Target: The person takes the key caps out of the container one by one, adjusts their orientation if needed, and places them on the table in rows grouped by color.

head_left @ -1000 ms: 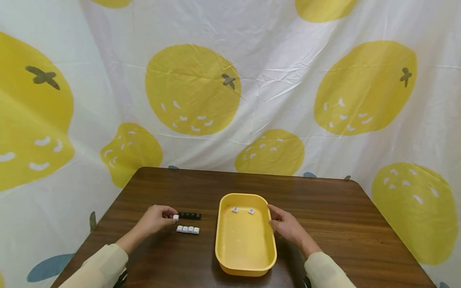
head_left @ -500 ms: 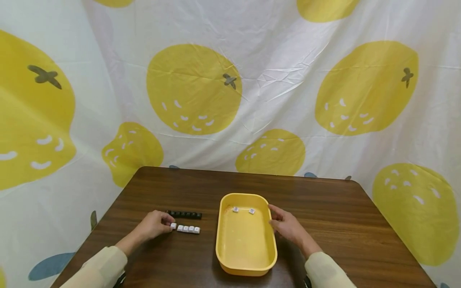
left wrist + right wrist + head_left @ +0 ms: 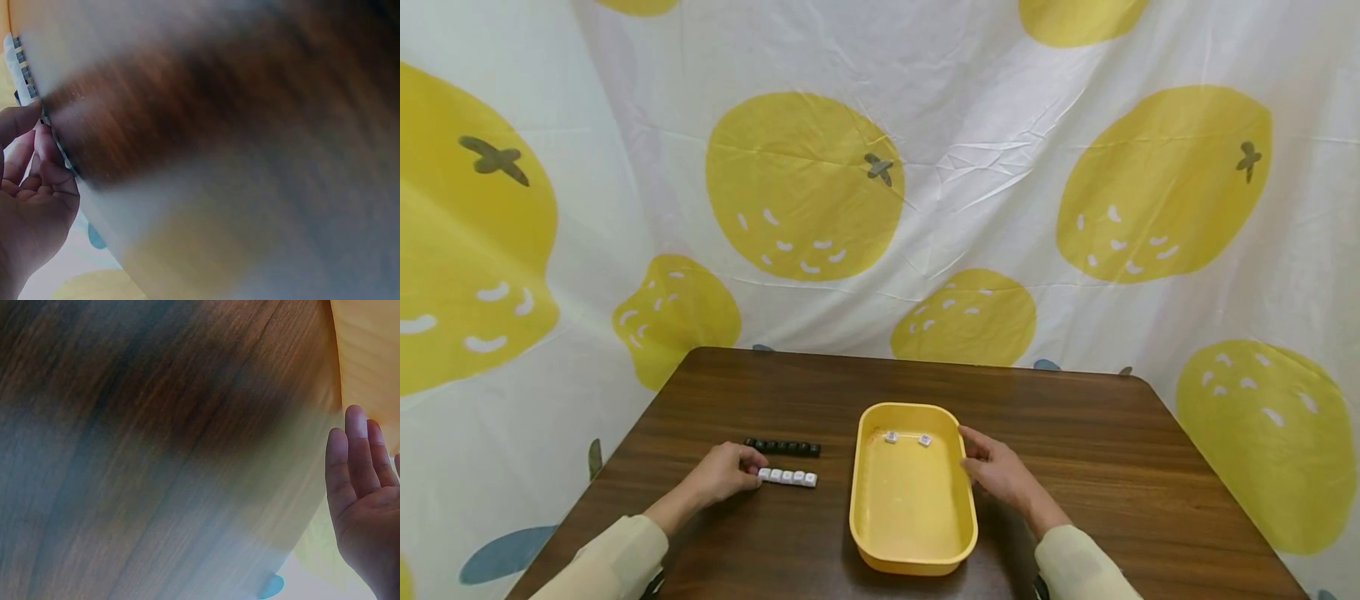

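In the head view my left hand (image 3: 722, 473) pinches the leftmost white keycap (image 3: 764, 474) between thumb and fingers, at the end of a short row of white keycaps (image 3: 799, 477) on the table. Just behind lies a parallel row of black keycaps (image 3: 788, 447). My right hand (image 3: 1000, 475) rests against the right side of a yellow tray (image 3: 913, 508); its fingers look straight in the right wrist view, along the tray wall (image 3: 369, 362). Two white keycaps, one at left (image 3: 891, 437) and one at right (image 3: 924, 440), lie inside the tray's far end.
The dark wooden table (image 3: 1075, 433) carries the tray near its middle and the keycap rows left of it. A white curtain (image 3: 970, 217) with yellow lemon prints hangs behind the table and along its sides.
My left hand has brought a white keycap from beside the black row nearer, up against the left end of the white row. The right hand and tray have stayed in place.
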### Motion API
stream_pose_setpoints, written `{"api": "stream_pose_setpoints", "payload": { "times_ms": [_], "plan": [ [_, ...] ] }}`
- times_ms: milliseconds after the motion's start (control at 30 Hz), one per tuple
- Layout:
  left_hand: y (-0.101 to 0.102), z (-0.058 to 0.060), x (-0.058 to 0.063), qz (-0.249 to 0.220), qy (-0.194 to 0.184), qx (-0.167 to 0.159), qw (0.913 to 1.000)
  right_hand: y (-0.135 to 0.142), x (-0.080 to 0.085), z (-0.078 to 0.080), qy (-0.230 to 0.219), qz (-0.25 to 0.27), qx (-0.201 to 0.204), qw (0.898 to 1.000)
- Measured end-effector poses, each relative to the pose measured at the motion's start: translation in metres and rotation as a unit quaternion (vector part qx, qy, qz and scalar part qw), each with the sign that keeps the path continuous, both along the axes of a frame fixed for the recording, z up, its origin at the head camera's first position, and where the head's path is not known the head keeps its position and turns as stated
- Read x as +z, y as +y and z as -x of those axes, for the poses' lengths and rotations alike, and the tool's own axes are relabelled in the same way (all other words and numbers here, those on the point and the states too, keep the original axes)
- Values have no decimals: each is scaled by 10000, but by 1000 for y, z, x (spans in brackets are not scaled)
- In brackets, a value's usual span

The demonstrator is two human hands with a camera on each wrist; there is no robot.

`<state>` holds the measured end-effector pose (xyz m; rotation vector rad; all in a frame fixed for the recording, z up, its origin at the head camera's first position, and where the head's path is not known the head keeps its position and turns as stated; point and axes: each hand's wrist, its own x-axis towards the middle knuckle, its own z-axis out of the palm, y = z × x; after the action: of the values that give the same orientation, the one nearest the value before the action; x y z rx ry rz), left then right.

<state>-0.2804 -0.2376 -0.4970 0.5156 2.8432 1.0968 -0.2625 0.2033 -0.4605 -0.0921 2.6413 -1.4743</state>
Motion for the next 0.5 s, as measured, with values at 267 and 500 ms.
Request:
{"api": "stream_pose_setpoints", "payload": {
  "times_ms": [267,500],
  "plan": [
    [0,-1,1,-28,-98,84,9999,0,-1,-1,-48,-49,-27,10000],
    [1,4,7,-73,81,56,9999,1,-1,-1,-46,-44,-38,10000]
  ]
}}
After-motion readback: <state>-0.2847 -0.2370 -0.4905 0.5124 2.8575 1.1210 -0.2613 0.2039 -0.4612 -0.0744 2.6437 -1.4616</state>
